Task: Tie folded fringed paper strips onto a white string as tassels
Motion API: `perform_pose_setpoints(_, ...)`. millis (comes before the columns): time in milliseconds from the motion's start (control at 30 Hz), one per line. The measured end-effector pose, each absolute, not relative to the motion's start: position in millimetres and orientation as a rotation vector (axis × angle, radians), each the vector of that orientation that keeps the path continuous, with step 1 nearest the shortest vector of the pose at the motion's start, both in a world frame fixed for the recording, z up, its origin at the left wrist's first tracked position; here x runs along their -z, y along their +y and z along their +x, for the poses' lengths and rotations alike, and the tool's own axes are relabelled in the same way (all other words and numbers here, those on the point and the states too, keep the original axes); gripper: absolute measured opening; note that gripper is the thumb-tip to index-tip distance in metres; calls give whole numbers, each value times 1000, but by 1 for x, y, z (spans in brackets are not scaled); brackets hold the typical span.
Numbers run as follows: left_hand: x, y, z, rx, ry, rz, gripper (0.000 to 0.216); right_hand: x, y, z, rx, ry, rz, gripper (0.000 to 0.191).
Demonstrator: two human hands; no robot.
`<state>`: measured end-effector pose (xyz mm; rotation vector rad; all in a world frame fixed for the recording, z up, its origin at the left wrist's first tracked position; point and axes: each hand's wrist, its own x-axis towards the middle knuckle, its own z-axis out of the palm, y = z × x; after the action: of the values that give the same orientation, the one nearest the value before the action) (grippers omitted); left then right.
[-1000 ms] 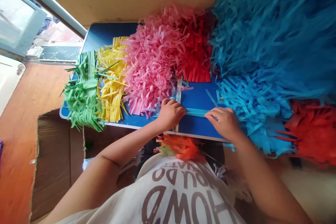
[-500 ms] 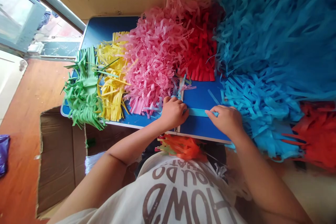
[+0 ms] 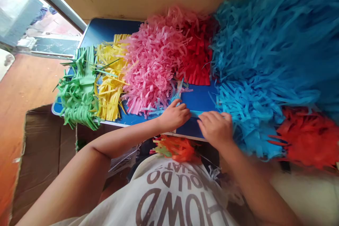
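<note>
A light-blue paper strip (image 3: 195, 113) runs between my two hands, low over the front of the blue table (image 3: 196, 95). My left hand (image 3: 174, 114) has its fingers curled on the strip's left end, where fringed blue ends spread out beside it. Fingers bent down, my right hand (image 3: 215, 127) grips the strip's other end; the fingertips are partly hidden. Just to the right lies a heap of light-blue fringed paper (image 3: 243, 109). Behind my left hand is a pink fringed pile (image 3: 153, 60).
Yellow fringe (image 3: 109, 81) and green fringe (image 3: 79, 91) lie at the table's left. Red fringe (image 3: 197, 60) sits behind, with a large blue mass (image 3: 278, 42) at right. Orange-red paper (image 3: 312, 137) is at far right, orange strips (image 3: 180, 148) at my lap, a cardboard box (image 3: 42, 159) below left.
My right hand has moved left, closer to my left hand, and its fingers have turned downward. Less of the strip shows between the hands. The whole view has shifted slightly.
</note>
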<state>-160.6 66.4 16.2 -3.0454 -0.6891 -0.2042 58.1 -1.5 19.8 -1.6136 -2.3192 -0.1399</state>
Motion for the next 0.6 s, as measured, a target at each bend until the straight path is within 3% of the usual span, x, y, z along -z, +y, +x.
perform_pose_setpoints(167, -13, 64, -151, 257, -773, -2989, 21, -11, 9, 53, 83, -2479, -1437, 21)
perform_pose_setpoints(367, -7, 65, -145, 315, -954, -2945, 20, -7, 25, 64, -147, -2317, -1525, 13)
perform_pose_setpoints(500, -4, 67, -149, 326, -997, -2933, 20, -10, 21, 57, -61, -2354, -1517, 5)
perform_pose_setpoints(600, -1, 65, -159, 395, -947, -2921, 24, -8, 18, 56, 14, -2456, -1461, 11)
